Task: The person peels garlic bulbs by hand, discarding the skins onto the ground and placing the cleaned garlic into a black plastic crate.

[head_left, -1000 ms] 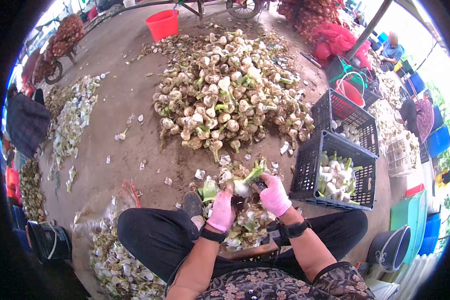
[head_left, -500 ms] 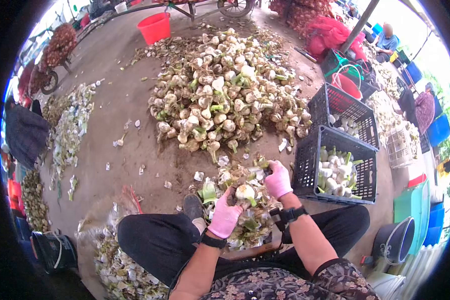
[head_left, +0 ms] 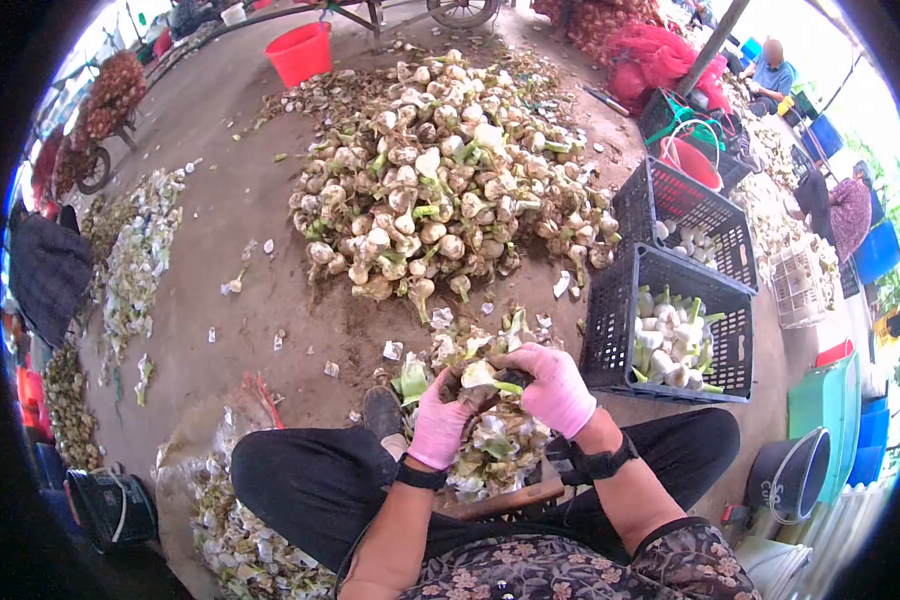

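Dirt-stained fingers of my left hand (head_left: 444, 420), in a pink glove, are closed around a garlic bulb (head_left: 478, 375). The bulb is whitish, with a short green stem pointing right. My right hand (head_left: 556, 390), gloved in pink too, reaches across from the right with its fingers closed on the bulb's upper side and stem; the exact grip is partly hidden. Beneath both hands lies a heap of garlic peelings and leaves (head_left: 500, 445) between my legs. In front rises a big pile of unpeeled garlic (head_left: 440, 190) with stems.
To my right stands a black crate (head_left: 610, 335) holding cleaned garlic, with another crate (head_left: 705, 200) behind it and a pink bucket (head_left: 692, 165). A red bucket (head_left: 300, 58) stands beyond the pile. Dark buckets (head_left: 790, 475) sit near the right edge. Other people (head_left: 772, 78) sit farther off.
My right hand has moved down and left from above the peelings onto the garlic bulb. The left hand keeps its hold, and the bulb has turned and shifted slightly left.
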`<state>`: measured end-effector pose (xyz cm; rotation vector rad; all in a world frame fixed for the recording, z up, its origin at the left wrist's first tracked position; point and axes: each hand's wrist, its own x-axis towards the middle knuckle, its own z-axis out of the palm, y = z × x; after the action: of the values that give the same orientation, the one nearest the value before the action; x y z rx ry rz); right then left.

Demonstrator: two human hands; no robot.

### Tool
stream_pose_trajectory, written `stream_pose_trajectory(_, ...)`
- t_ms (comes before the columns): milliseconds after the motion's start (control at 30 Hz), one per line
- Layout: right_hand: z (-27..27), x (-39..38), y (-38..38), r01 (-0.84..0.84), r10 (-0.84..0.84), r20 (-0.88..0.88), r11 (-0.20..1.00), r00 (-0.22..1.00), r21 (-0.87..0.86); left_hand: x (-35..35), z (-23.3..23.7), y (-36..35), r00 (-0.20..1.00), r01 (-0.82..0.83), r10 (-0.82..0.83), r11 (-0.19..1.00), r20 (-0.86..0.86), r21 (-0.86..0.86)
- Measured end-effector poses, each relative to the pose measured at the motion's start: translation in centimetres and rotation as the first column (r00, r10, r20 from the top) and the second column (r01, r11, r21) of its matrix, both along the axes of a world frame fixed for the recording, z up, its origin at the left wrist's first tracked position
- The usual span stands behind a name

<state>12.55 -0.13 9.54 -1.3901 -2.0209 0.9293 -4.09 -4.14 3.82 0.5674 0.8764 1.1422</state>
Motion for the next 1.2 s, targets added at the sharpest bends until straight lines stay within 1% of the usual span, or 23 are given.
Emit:
stream_pose_trajectory(67,-0.3,-0.3,-0.4,-0.003,-0.009,0.108,0.994,0.994,0.112,0.1,-0.6,-0.2,0.998,-0.023,0.024,0.999,0.064,-0.026)
stream_pose_trajectory(100,-0.4,-0.4,-0.4,-0.003,-0.009,0.108,0.994,0.994,0.112,0.2,-0.9,-0.2,0.991,-0.044,0.05,0.998,0.126,-0.052)
stream_pose_trajectory(167,-0.4,-0.8,-0.5,-0.039,0.01,0.245,0.993,0.969,0.112,0.1,-1.2,-0.4,0.989,-0.056,0.071,0.992,0.133,-0.111)
stream_pose_trajectory(200,-0.3,-0.9,-0.6,-0.039,0.01,0.245,0.993,0.969,0.112,0.1,-1.2,-0.4,0.986,-0.066,0.091,0.983,0.139,-0.17)
stream_pose_trajectory(333,-0.5,-0.8,-0.4,-0.021,-0.006,0.256,0.994,0.967,0.104,-0.6,-0.9,-0.3,0.989,-0.024,0.054,0.976,0.135,-0.217)
stream_pose_trajectory(400,-0.6,-0.4,0.2,0.002,-0.007,0.233,1.0,0.972,0.022,-0.9,-1.7,-0.3,0.988,0.142,-0.141,0.99,-0.065,0.005)
stream_pose_trajectory(433,-1.0,-0.3,0.4,0.002,-0.008,0.234,1.0,0.972,0.023,-0.8,-1.9,-0.3,0.988,0.142,-0.142,0.99,-0.065,0.007)
stream_pose_trajectory(500,-2.3,-0.2,0.8,0.068,-0.082,0.219,0.995,0.972,0.073,-0.6,-1.4,-0.3,0.973,0.139,-0.089,0.962,0.213,-0.233)
stream_pose_trajectory(533,-3.6,0.1,1.2,0.105,-0.12,0.241,0.992,0.963,0.074,-0.8,-1.9,-0.3,0.952,0.208,-0.151,0.958,0.267,-0.2)
stream_pose_trajectory(567,-5.2,0.7,1.7,0.106,-0.122,0.242,0.991,0.963,0.077,-0.5,-1.4,-0.3,0.951,0.209,-0.153,0.958,0.268,-0.197)
stream_pose_trajectory(633,-8.7,2.1,2.4,0.214,-0.168,0.451,0.976,0.877,-0.052,-0.3,-0.3,-0.3,0.967,0.238,-0.238,0.971,0.087,0.013)
stream_pose_trajectory(667,-10.8,3.4,1.9,0.154,-0.13,0.45,0.988,0.884,-0.017,-0.5,-2.3,-0.4,0.944,0.181,-0.143,0.978,0.297,-0.106)
stream_pose_trajectory(700,-9.5,3.2,1.4,0.108,-0.081,0.429,0.993,0.9,-0.04,-0.7,-2.2,-0.3,0.947,0.168,-0.13,0.98,0.294,-0.109)
stream_pose_trajectory(767,-7.1,2.8,0.5,0.079,-0.086,0.312,0.996,0.946,0.036,-0.7,-1.8,-0.3,0.97,0.063,-0.007,0.973,0.244,-0.223)
stream_pose_trajectory(800,-5.6,2.6,0.4,0.055,-0.053,0.144,0.998,0.988,-0.007,-0.5,-2.3,-0.3,0.976,0.005,0.031,0.987,0.215,-0.163)
stream_pose_trajectory(833,-4.1,2.2,0.3,0.028,-0.029,-0.026,0.999,0.999,-0.045,-0.3,-2.6,0.0,0.976,0.016,0.02,0.987,0.219,-0.16)
stream_pose_trajectory(900,-1.5,1.0,-0.6,-0.067,0.024,-0.2,0.975,0.98,-0.213,0.1,-2.4,0.6,0.992,0.037,-0.04,0.999,-0.116,-0.026)
stream_pose_trajectory(967,-3.2,0.5,-0.8,-0.153,0.141,-0.123,0.984,0.982,-0.093,0.6,-2.0,0.6,0.979,0.004,-0.033,0.99,-0.2,-0.143)
stream_pose_trajectory(1033,-4.3,0.1,-0.8,-0.032,-0.005,-0.114,0.946,0.993,-0.322,1.2,-3.7,0.5,0.978,-0.033,0.011,0.995,-0.207,-0.099)
stream_pose_trajectory(1067,-7.5,0.6,-0.5,-0.008,-0.066,-0.258,0.961,0.964,-0.275,1.2,-3.6,0.3,0.978,-0.028,-0.002,0.989,-0.209,-0.144)
stream_pose_trajectory(1100,-6.4,1.2,-0.3,0.045,-0.167,-0.283,0.919,0.945,-0.392,1.2,-4.1,-0.1,0.988,-0.068,0.047,0.989,-0.15,-0.133)
stream_pose_trajectory(1167,-6.9,3.4,0.2,0.137,-0.527,-0.474,0.758,0.706,-0.638,0.7,-6.1,0.1,0.983,-0.074,0.044,0.984,-0.179,-0.163)
stream_pose_trajectory(1200,-7.9,5.1,0.8,0.27,-0.55,-0.498,0.806,0.67,-0.527,0.7,-6.4,0.2,0.974,-0.085,0.047,0.982,-0.22,-0.168)
